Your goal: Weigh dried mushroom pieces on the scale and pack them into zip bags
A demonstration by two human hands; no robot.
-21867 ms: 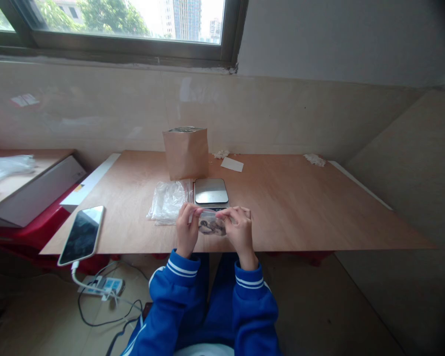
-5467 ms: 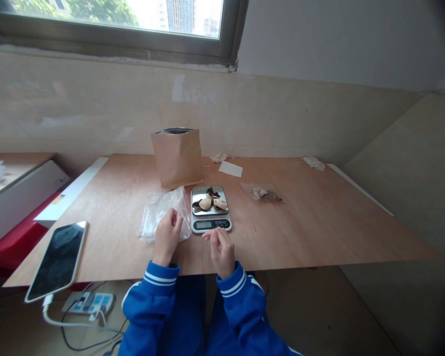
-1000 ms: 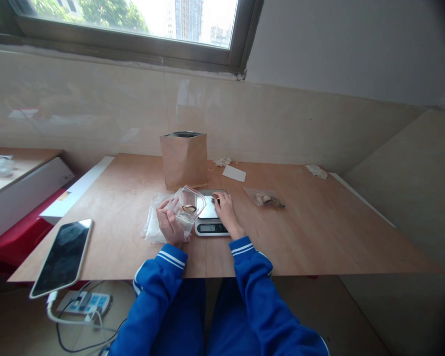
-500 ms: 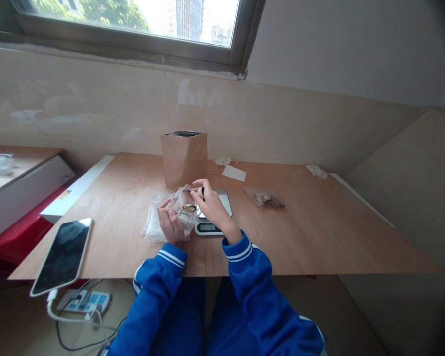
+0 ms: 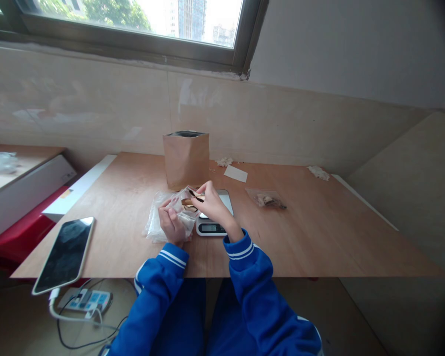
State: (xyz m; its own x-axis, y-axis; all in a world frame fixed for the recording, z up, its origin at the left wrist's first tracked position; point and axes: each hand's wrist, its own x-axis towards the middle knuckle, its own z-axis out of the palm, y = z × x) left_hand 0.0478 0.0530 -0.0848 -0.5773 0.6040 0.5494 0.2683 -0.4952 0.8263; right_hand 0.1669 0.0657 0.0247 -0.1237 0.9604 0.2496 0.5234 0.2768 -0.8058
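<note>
My left hand [image 5: 171, 225] is closed on a small clear plastic bag [image 5: 178, 200], its mouth tilted to the right. Pale slices with dark edges, like dried mushroom slices [image 5: 189, 203], show inside the bag. At the bag's mouth, my right hand [image 5: 212, 203] pinches another dark-edged slice [image 5: 197, 196]. Its fingertips are partly hidden by the bag. Under my right hand stands a kitchen scale [image 5: 226, 201], its small display [image 5: 209, 228] facing me. A stack of clear plastic bags [image 5: 154, 220] lies beneath my left hand.
A brown paper bag [image 5: 186, 160] stands upright behind the scale. To the right lies a filled clear bag [image 5: 267, 199]. A white card [image 5: 236, 173] and pale scraps [image 5: 224, 161] sit farther back. A phone [image 5: 65, 254] with a cable overhangs the table's front left edge.
My right hand has brought the slice lower and farther into the bag's mouth. More slices show at the opening. My left hand stays around the bag.
</note>
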